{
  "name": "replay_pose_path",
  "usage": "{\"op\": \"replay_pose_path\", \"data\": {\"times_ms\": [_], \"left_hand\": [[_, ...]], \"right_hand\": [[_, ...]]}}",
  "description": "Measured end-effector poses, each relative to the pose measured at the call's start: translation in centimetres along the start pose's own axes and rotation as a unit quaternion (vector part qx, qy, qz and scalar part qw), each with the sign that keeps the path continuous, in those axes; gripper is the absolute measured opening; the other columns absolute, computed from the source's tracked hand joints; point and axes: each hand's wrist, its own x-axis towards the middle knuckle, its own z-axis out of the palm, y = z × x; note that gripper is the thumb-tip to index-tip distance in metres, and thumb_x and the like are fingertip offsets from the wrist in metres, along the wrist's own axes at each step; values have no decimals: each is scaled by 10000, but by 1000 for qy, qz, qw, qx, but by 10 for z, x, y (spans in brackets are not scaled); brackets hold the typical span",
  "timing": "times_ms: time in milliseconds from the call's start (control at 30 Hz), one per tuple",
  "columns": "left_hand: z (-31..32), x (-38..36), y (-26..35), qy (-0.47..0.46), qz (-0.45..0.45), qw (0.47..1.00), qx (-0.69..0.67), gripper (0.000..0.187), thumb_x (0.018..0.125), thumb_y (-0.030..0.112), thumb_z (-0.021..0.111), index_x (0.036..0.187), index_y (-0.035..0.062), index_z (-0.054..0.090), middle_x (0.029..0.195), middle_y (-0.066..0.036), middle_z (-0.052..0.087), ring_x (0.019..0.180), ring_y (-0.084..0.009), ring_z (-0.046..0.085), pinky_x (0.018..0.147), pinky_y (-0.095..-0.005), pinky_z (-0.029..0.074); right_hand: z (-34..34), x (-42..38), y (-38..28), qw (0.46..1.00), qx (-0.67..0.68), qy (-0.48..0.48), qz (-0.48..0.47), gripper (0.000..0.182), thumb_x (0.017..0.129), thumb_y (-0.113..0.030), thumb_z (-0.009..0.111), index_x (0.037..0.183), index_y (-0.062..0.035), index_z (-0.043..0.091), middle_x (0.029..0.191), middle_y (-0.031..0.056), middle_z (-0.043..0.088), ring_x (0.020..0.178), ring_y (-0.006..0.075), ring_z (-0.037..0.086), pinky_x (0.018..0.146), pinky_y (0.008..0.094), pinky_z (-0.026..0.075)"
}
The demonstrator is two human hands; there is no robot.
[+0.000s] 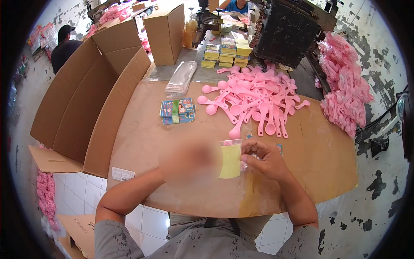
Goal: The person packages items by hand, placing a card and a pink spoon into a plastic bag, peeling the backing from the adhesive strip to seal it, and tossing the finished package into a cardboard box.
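Observation:
My right hand [264,159] has its thumb and fingers closed on the right edge of a clear plastic bag [225,142]. Inside or against the bag is a pale yellow card [230,161], with a bit of pink at the bag's top. My left hand [189,159] is a blur at the card's left side, so its fingers cannot be made out. Beyond both hands lies a heap of pink spoons [246,93]. Banded blue cards [177,111] lie on the cardboard-covered table [133,142], with a stack of clear bags [181,77] behind them.
A large open cardboard box [75,99] stands at the left, a closed one [164,34] behind. Card stacks [227,49] and a dark machine [286,32] are at the back. Bagged pink items [343,86] hang at the right. A person [64,47] is at the far left.

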Motion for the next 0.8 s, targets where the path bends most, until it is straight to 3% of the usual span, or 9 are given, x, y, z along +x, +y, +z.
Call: {"op": "replay_pose_path", "data": {"times_ms": [100, 167, 233, 300, 400, 533, 633, 733, 800], "left_hand": [[-26, -9, 13, 158, 45, 983, -86, 286, 1030, 119, 666, 1292, 17, 610, 1125, -63, 709, 989, -117, 694, 801, -283, 578], [-43, -7, 35, 452, 234, 841, -184, 291, 1021, 98, 640, 1291, -6, 616, 1266, -118, 679, 1174, -194, 670, 954, -354, 554], [-44, -6, 68, 441, 315, 798, -264, 296, 1014, 108, 641, 1287, -3, 629, 1235, -101, 687, 1137, -192, 672, 978, -365, 536], [-45, -3, 56, 414, 296, 839, -190, 315, 987, 110, 666, 1285, 10, 645, 1209, -89, 691, 1094, -191, 668, 970, -370, 527], [-30, 4, 3, 293, 148, 934, 143, 352, 907, 117, 753, 1245, 46, 687, 1144, -86, 685, 995, -199, 650, 892, -370, 524], [1, 16, -7, 165, 170, 881, 409, 336, 834, 143, 836, 1140, 48, 734, 994, -117, 637, 896, -256, 631, 816, -410, 522], [6, 21, -14, 183, 196, 881, 391, 264, 844, 118, 817, 1079, 35, 730, 924, -113, 618, 828, -292, 618, 777, -408, 517], [8, 20, -13, 163, 82, 943, 278, 207, 845, 132, 827, 1005, 40, 733, 931, -99, 659, 811, -260, 626, 753, -389, 513], [10, 20, -16, 186, 100, 933, 290, 171, 860, 107, 809, 985, 36, 717, 940, -107, 684, 814, -257, 643, 748, -379, 524]], "right_hand": [[-21, 1, -12, 994, -94, 51, -18, 238, 982, -73, 698, 1216, -33, 687, 1079, 21, 692, 964, 107, 639, 878, 281, 505], [-38, -1, -16, 981, -148, 128, 4, 244, 970, -96, 708, 1208, -42, 698, 1092, 28, 702, 977, 119, 645, 891, 305, 505], [-56, -3, -19, 963, -218, 161, 14, 264, 949, -112, 728, 1202, -42, 704, 1094, 39, 706, 985, 140, 651, 900, 331, 507], [-72, -4, -22, 941, -304, 147, 13, 298, 919, -119, 756, 1201, -35, 706, 1086, 52, 703, 987, 172, 657, 905, 359, 512], [-91, -14, -26, 883, -469, 18, 28, 350, 861, -123, 806, 1183, -23, 713, 1054, 90, 683, 968, 222, 658, 902, 382, 516], [-91, -17, -21, 899, -434, -4, 57, 285, 811, -96, 839, 1050, -10, 711, 1012, 104, 656, 947, 242, 652, 866, 384, 522], [-89, -14, -25, 914, -395, 25, 93, 230, 808, -57, 831, 981, -5, 687, 959, 92, 652, 905, 220, 654, 829, 371, 526], [-92, -12, -24, 917, -386, 38, 91, 197, 828, -5, 798, 979, -6, 671, 906, 75, 648, 854, 191, 655, 789, 348, 528], [-90, -13, -25, 909, -409, 50, 60, 192, 841, 26, 776, 1001, -6, 674, 881, 65, 647, 832, 170, 656, 773, 335, 528]]}}
